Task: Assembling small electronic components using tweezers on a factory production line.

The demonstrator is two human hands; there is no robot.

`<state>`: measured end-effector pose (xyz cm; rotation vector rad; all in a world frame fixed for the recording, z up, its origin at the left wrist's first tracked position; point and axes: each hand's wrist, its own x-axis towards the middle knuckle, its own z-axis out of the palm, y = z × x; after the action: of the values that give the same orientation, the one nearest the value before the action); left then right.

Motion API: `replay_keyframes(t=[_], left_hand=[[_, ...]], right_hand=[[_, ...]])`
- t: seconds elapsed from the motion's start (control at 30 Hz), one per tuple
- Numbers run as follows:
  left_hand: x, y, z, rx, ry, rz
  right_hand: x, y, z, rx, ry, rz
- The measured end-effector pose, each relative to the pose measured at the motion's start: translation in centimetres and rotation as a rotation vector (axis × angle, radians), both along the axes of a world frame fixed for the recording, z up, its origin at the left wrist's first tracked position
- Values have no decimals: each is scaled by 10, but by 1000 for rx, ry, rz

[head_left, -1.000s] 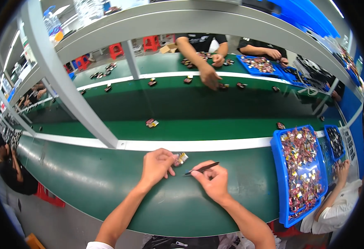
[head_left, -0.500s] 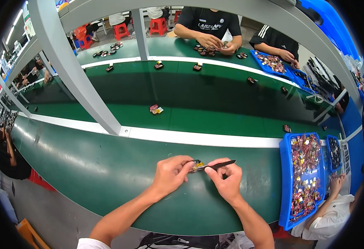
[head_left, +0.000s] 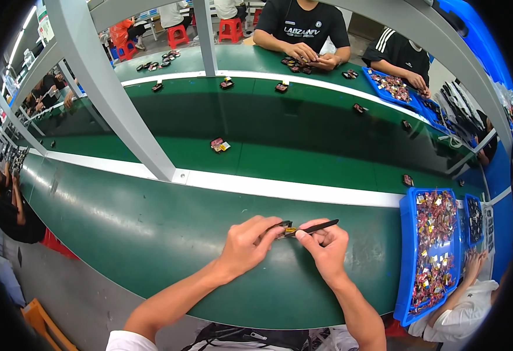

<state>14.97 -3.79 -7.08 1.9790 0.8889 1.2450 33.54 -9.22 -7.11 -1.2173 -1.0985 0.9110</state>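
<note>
My left hand (head_left: 246, 244) pinches a small black part with a yellow patch (head_left: 289, 230) between thumb and fingers, a little above the green table (head_left: 168, 257). In my right hand (head_left: 330, 248) is a thin black stick-like tool (head_left: 325, 225), held like a pen with its back end pointing up to the right. The tool's front end meets the small part, where my fingers partly hide it. From this view I cannot tell the exact kind of tool, nor how the two pieces touch.
On my right stands a blue tray (head_left: 407, 257) of many small red, white and yellow parts, with a smaller blue tray (head_left: 474, 219) beyond. Ahead, a dark green conveyor belt (head_left: 303, 158) carries scattered parts. A grey frame post (head_left: 113, 88) rises left. Co-workers sit across and at both sides.
Both my hands have shifted slightly right in the picture, still holding the part and the tool. The view has tilted a little. The co-worker opposite has brought their hands closer together.
</note>
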Motion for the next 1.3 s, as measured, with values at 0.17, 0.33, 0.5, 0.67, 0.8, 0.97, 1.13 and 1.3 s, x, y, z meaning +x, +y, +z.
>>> replay_keyframes(t=[0.17, 0.33, 0.5, 0.67, 0.8, 0.97, 1.13, 1.3], left_hand=[[-1, 0, 0, 30, 9, -2], [-1, 0, 1, -22, -32, -24], [-4, 1, 8, -643, -220, -158], [-3, 4, 6, -776, -308, -253], [-5, 6, 4, -801, -321, -296], [-5, 5, 0, -796, -331, -292], [-3, 5, 2, -800, -351, -290], [-4, 5, 1, -781, -345, -286]], right_hand=[[0, 1, 3, -70, 175, 48], [2, 1, 2, -69, 184, 55], [4, -2, 1, -42, 178, 55], [2, -7, 2, 139, -105, 8], [-2, -8, 4, 226, -246, -13], [-2, -7, 3, 247, -285, -7], [-1, -7, 4, 243, -324, -31], [-1, -9, 2, 219, -355, -38]])
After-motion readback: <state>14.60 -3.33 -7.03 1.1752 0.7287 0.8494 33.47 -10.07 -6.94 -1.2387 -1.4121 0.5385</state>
